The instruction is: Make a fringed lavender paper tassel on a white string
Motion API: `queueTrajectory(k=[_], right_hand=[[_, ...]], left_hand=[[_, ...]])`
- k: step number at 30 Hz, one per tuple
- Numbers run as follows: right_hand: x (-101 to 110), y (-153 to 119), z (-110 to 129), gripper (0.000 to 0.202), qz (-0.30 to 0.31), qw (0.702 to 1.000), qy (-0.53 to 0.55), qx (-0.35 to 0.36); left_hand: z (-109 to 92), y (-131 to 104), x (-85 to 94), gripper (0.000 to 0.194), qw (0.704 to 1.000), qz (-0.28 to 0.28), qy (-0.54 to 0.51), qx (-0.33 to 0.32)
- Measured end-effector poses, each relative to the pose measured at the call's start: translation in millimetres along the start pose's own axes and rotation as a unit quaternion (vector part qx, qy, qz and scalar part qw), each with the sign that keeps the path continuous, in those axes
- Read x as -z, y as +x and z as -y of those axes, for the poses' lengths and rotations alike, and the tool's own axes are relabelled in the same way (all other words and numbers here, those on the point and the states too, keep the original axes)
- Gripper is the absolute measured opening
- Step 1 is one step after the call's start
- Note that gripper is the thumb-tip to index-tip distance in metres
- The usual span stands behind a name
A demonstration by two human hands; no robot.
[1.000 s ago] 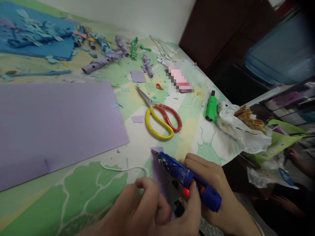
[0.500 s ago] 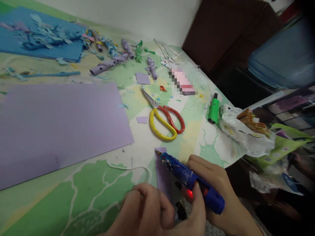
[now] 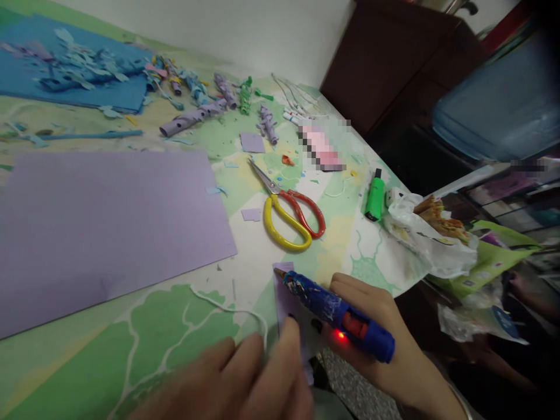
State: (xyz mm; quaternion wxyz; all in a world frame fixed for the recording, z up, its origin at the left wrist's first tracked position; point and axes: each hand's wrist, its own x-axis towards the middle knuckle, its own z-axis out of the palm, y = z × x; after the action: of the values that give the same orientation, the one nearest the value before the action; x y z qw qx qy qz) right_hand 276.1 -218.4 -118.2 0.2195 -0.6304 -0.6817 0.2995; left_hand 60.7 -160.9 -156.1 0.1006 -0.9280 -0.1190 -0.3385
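My right hand [image 3: 371,326] is wrapped round a blue hot glue gun [image 3: 332,306] with a red light glowing on its side. Its nozzle points left, at the top end of a narrow purple paper strip [image 3: 286,291] on the table. My left hand [image 3: 249,373], blurred by motion, is low in the middle with its fingers apart, the index fingertip at the strip. The strip's lower part is partly hidden by that hand. Beyond the nozzle lie scissors [image 3: 273,186] with one yellow and one red handle. White string [image 3: 219,303] curves left of the strip.
A large purple sheet [image 3: 118,216] covers the left side. Blue sheets [image 3: 17,81] with paper scraps lie behind, beside rolled paper pieces [image 3: 192,116]. A green bottle-shaped item [image 3: 375,197] and a white plastic bag [image 3: 406,233] stand near the right table edge.
My left hand has drawn back from the glue gun's side, its index finger now stretched to the strip. The glue gun stays in my right hand, its nozzle still at the strip's top.
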Motion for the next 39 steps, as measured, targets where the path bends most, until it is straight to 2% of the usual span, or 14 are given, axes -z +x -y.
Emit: queueTrajectory(k=[3,7,11,16,24,27,30,32,36,39], right_hand=[[0,-1,1,0.021,0.0,1.0,0.007,0.004],[-1,-2,1,0.02,0.0,1.0,0.0,0.001],[-1,-4,0,0.018,-0.019,1.0,0.007,0.003],[-2,-3,0,0.016,-0.023,1.0,0.012,-0.005],[-1,0,2,0.019,-0.014,1.0,0.02,-0.007],[1,-1,3,0.019,0.001,0.999,0.032,-0.018],[0,0,3,0.018,-0.01,1.0,0.026,-0.014],[-1,1,3,0.019,-0.022,1.0,0.019,-0.007],[-2,1,4,0.022,-0.013,1.0,0.018,-0.003],[-1,-1,5,0.024,-0.001,1.0,0.026,-0.012]], left_hand=[[6,3,-2.6,0.014,0.999,0.019,-0.033,0.03],[10,4,-5.3,0.023,0.993,0.086,-0.059,0.046],[12,5,-3.2,0.024,0.992,0.102,-0.061,0.035],[15,7,5.9,0.024,0.983,0.175,-0.058,0.008],[15,8,6.5,0.023,0.98,0.188,-0.061,0.016],[15,8,6.7,0.023,0.981,0.185,-0.058,0.014],[16,7,5.2,0.023,0.983,0.177,-0.053,0.004],[15,6,2.7,0.022,0.989,0.139,-0.045,-0.01],[14,5,-1.1,0.017,0.999,0.016,-0.028,-0.042],[13,4,-0.4,0.01,0.998,0.006,-0.028,-0.064]])
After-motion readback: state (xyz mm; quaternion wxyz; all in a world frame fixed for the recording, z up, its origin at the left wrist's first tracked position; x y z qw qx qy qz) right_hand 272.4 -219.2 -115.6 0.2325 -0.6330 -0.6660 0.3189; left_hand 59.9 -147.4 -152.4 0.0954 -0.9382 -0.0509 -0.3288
